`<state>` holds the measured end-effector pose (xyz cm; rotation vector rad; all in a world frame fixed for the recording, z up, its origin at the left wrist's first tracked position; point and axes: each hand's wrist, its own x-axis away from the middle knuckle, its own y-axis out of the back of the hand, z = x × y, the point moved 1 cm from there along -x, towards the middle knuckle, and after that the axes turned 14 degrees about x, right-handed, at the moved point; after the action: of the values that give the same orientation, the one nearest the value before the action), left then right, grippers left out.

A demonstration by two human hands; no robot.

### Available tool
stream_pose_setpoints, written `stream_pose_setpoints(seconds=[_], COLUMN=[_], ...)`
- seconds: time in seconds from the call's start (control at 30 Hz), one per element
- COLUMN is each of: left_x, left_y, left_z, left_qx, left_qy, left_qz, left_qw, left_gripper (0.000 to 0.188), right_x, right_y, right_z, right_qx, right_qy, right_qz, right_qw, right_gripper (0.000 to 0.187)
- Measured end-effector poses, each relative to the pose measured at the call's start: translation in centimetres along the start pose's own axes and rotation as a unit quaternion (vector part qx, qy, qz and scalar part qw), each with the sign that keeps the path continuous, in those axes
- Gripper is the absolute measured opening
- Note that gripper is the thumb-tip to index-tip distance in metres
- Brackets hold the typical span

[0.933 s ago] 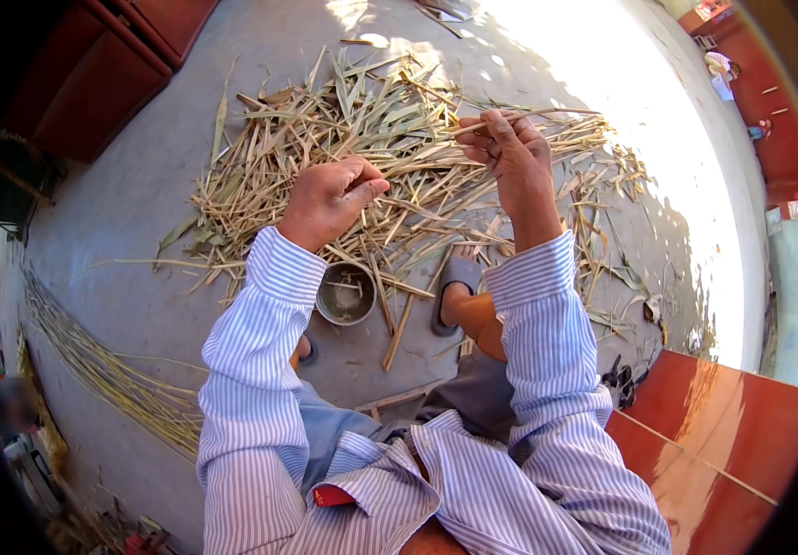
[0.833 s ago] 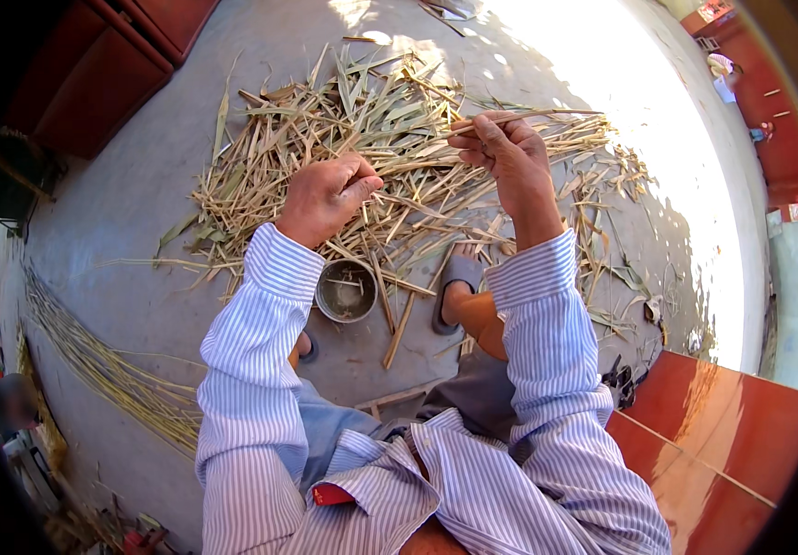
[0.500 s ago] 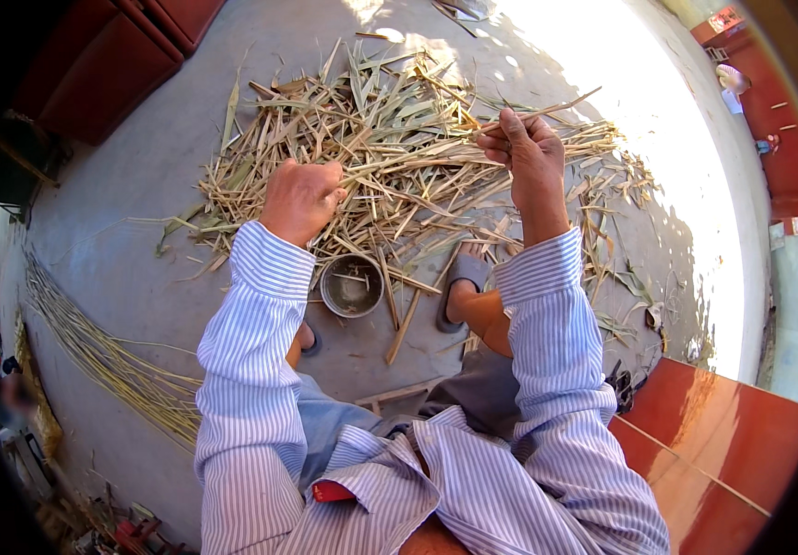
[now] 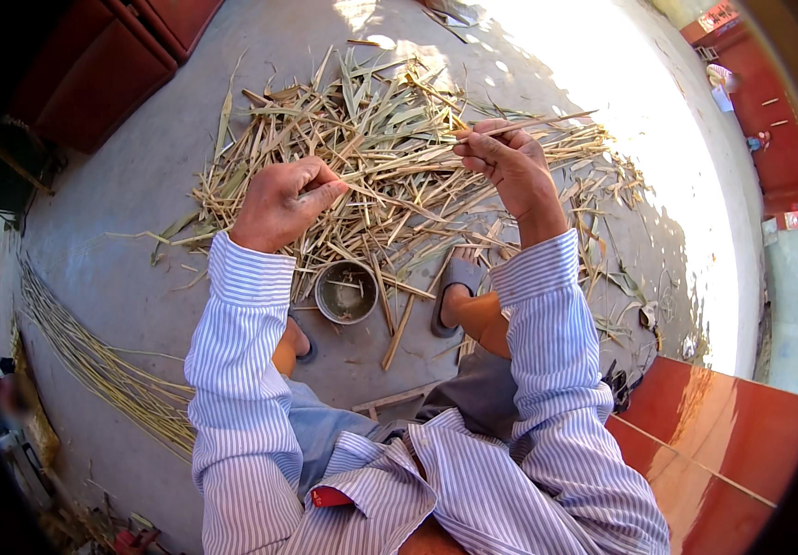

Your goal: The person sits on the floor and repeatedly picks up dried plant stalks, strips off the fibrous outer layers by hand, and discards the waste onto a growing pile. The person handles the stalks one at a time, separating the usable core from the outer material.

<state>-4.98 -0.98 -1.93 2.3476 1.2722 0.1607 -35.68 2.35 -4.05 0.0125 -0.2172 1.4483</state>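
A thin bamboo strip (image 4: pixel 417 157) is pinched tight at each end by the left hand (image 4: pixel 281 202) and right hand (image 4: pixel 508 165), so it is kept straight above the pile of scraps (image 4: pixel 371 111).

Blue-and-white striped long sleeves (image 4: pixel 242 370), grey slippers (image 4: pixel 454 282).

Hard daylight from upper right; concrete floor (image 4: pixel 658 139) overexposed there, glare washing out detail. Shade over the centre and left. Sharp focus mid-frame. Strong fisheye bending, black vignette at rim; lower-left edge blurred.
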Motion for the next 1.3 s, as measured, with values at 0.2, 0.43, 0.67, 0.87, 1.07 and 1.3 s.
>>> stream_pose_setpoints(seconds=[0.2, 0.43, 0.67, 0.87, 1.07, 1.3], left_x=[0.0, 0.6, 3.5, 7.9, 17.6, 43.4], left_y=[0.0, 0.5, 4.7, 4.9, 12.6, 22.6], left_z=[-0.3, -1.4, 0.2, 9.1, 12.7, 20.9], left_qx=[-0.006, -0.053, -0.199, -0.385, -0.469, -0.501], left_qy=[0.012, -0.073, -0.145, 0.047, 0.149, 0.430], left_qz=[-0.011, -0.022, -0.103, -0.022, 0.098, 0.166], left_qw=[1.000, 0.996, 0.964, 0.922, 0.865, 0.733], left_gripper=[0.015, 0.015, 0.023, 0.015, 0.006, 0.007], right_x=[0.4, 0.4, -0.5, -4.0, -2.6, -0.6], right_y=[-1.0, -3.0, 7.2, 14.1, 3.3, -3.5], right_z=[0.5, -0.6, -1.3, -6.2, -3.2, -2.7], right_qx=[0.064, 0.424, 0.185, -0.183, -0.012, 0.158], right_qy=[0.005, 0.146, 0.145, -0.039, -0.045, -0.007], right_qz=[-0.026, -0.130, -0.372, -0.266, -0.118, -0.008], right_qw=[0.998, 0.884, 0.898, 0.946, 0.992, 0.987], right_gripper=[0.017, 0.016, 0.022, 0.031, 0.033, 0.039])
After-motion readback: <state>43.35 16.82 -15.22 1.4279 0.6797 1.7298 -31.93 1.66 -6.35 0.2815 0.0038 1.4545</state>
